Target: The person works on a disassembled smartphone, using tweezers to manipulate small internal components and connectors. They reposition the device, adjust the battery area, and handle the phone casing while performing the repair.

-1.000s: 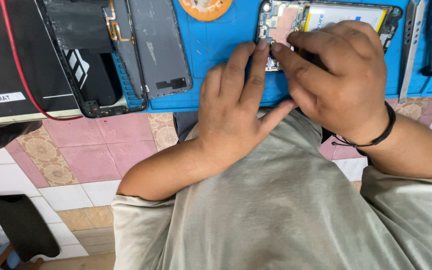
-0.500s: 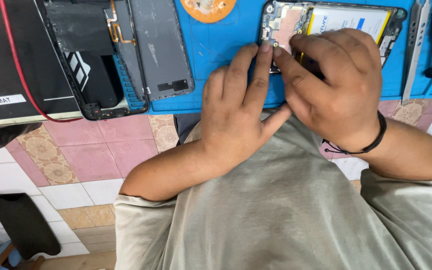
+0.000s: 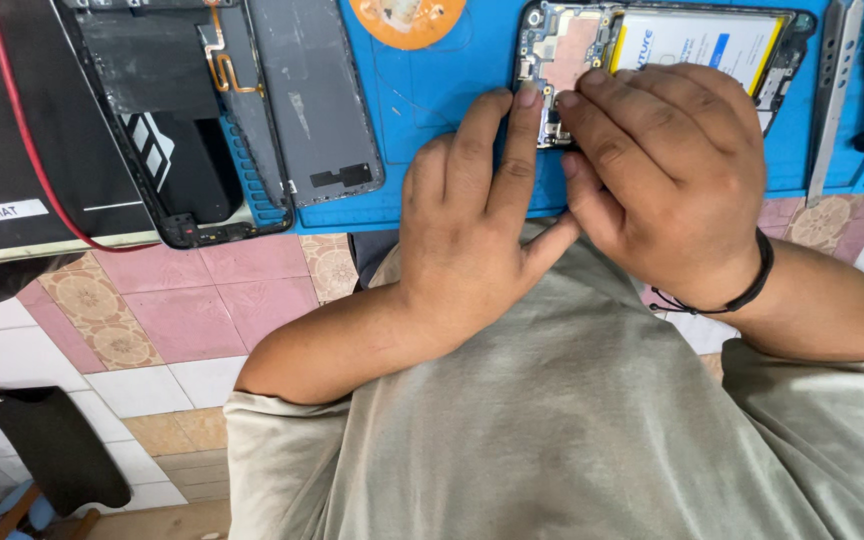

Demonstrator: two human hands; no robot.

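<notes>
Blue mat (image 3: pixel 432 110) above pink floor tiles (image 3: pixel 202 300)

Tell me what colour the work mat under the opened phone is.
Blue mat, clearest in the head view.

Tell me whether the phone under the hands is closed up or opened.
Opened. The phone lies on the blue mat with its circuit board and battery bare; both the left hand and right hand rest on it.

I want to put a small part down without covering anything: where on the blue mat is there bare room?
The widest bare patch of blue mat lies between the grey back cover and the opened phone, below the orange disc. It is crowded at the phone, where the left hand and right hand work, and rightwards by the tweezers.
</notes>
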